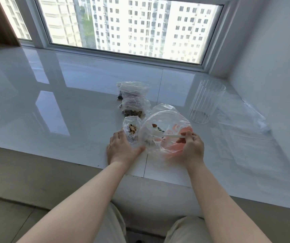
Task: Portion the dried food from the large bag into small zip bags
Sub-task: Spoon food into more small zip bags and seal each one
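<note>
Two hands work at the big bag [165, 130], which sits near the front edge of the white sill [70, 102]. My left hand [121, 149] is just left of the big bag, fingers closed on the side of a small open bag [132, 128] with nuts in it. That small bag touches the big bag. My right hand [192, 146] is at the big bag's right side, fingers pinched together on a white spoon [168, 135]. The spoon's bowl is inside the big bag, near a few bits of food. Behind the big bag lie two filled small bags [133, 100], one behind the other. A clear cup [205, 102] stands to the big bag's right, well apart. Left of the big bag the sill is wide and bare.
</note>
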